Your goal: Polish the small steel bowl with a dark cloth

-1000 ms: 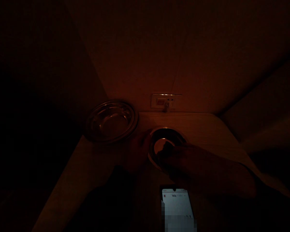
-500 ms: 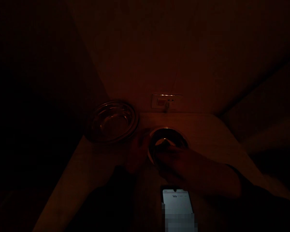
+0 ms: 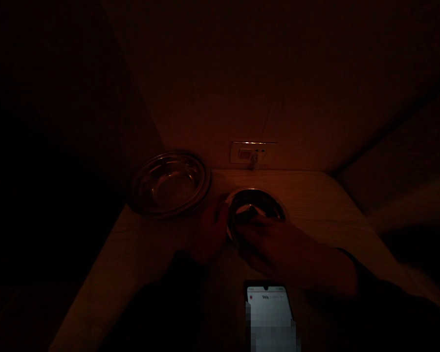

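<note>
In very dim light, a small shiny metal bowl (image 3: 275, 204) stands on the wooden table. My left hand (image 3: 210, 227) grips its left rim from the side, with the thumb and fingers against the edge. My right hand (image 3: 269, 244) reaches into the bowl from the right, fingers bent and closed. At its fingertips is a dark, soft-looking thing (image 3: 247, 214), too dim to name, pressed against the inside of the bowl. The right hand covers the near part of the bowl.
Larger metal bowls or plates (image 3: 176, 188), nested, sit at the table's back left. A lit phone (image 3: 269, 308) lies in front of my right hand. On the wall behind is a socket plate (image 3: 253, 153) with a plug in it. The wooden table (image 3: 308, 188) meets that wall.
My right hand has shifted slightly within the bowl, and the dark thing at its fingertips has moved a little. The left hand stays at the rim.
</note>
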Available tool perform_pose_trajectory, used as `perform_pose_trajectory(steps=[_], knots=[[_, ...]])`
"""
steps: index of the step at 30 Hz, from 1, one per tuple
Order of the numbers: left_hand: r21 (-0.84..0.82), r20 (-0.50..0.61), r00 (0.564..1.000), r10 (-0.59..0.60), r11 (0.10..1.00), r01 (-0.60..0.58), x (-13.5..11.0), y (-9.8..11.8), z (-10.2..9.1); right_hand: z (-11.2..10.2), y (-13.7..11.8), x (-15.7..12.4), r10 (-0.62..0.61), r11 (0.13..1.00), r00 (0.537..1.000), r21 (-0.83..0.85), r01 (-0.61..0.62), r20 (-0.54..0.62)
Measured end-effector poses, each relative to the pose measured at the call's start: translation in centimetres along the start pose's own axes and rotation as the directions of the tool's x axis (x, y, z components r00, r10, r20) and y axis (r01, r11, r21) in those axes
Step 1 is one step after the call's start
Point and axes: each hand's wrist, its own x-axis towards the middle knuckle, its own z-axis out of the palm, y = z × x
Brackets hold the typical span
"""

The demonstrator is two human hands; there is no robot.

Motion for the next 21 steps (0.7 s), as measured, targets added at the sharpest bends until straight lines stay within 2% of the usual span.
perform_pose_trajectory(steps=[7,15,21], knots=[[0.004,0.015,0.998,-0.054,0.999,0.054,0.0,0.3,-0.1,-1.4,0.7,-1.1,-0.032,0.998,0.993,0.049,0.027,0.113],[-0.006,0.01,0.999,-0.053,0.999,0.053,0.3,-0.2,-0.2,-0.2,0.2,-0.4,-0.065,0.996,0.996,0.06,0.062,0.054],[-0.023,0.05,0.999,-0.019,1.0,0.02,0.2,-0.1,-0.2,-1.1,0.6,-1.0,-0.041,0.997,0.992,0.066,0.033,0.121]])
